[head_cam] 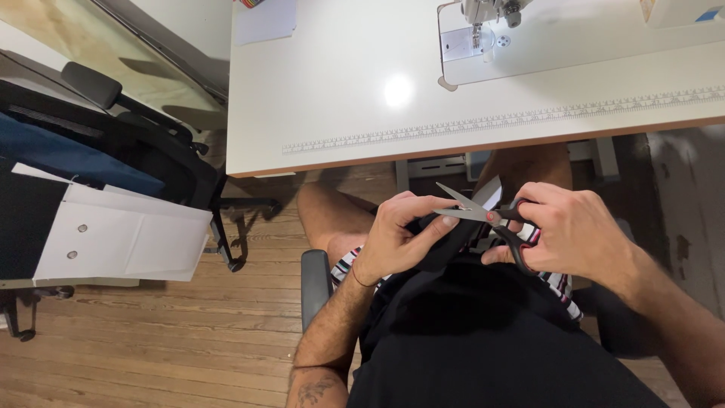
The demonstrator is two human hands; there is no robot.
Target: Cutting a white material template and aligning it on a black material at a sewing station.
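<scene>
1. A white sewing table [340, 113] fills the upper part of the view, with a printed ruler strip [498, 121] along its front edge; the sewing machine [491, 11] shows only its needle end above a pale plate at the top; a sheet of white paper [264, 21] lies at the table's far left corner.
2. To the left, a black chair [113, 128] carries dark blue cloth [68, 155] and a white fabric piece [128, 238] with two small round fasteners; the wooden floor [151, 340] lies below.
3. Nothing stands between the camera and the hands; the table edge sits just beyond them, over the bare knees.
4. The scissors [483, 213] have bright steel blades, parted in a narrow V pointing left, and black handles with a red pivot and red lining.
5. The right hand [574, 230] has its fingers curled through the handles.
6. The left hand [400, 234] pinches a black fabric piece [453, 242] between thumb and fingers, just beside the blades, above the lap.
7. No container shows.
</scene>
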